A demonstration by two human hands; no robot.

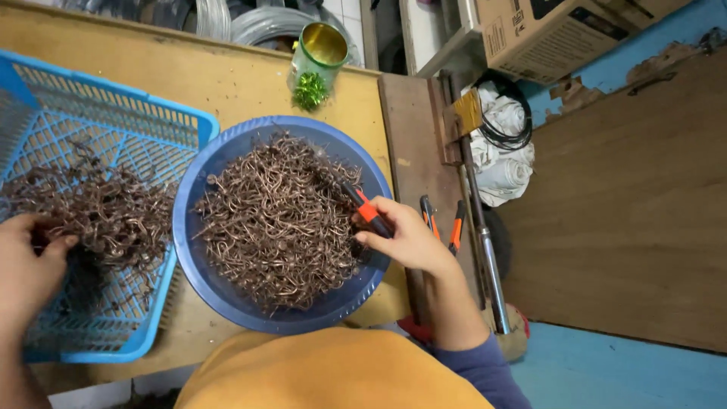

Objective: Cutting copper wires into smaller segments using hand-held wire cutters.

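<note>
A round blue bowl (198, 250) sits on the yellow wooden table, heaped with small bent copper-brown wire hooks (276, 220). My right hand (405, 238) is at the bowl's right rim, shut on a black and orange-handled tool (362, 204) whose tip points into the heap. To the left stands a light blue plastic basket (113, 121) holding another pile of the same hooks (98, 212). My left hand (26, 269) reaches into the basket, its fingers closed on the edge of that pile.
A green tin can (318, 57) with green shreds stands at the table's far edge. Orange-handled pliers (443, 223) and a metal rod (485, 250) lie right of the table. White cloth and black cable (503, 136), a cardboard box (545, 34) and a wooden panel (628, 204) are beyond.
</note>
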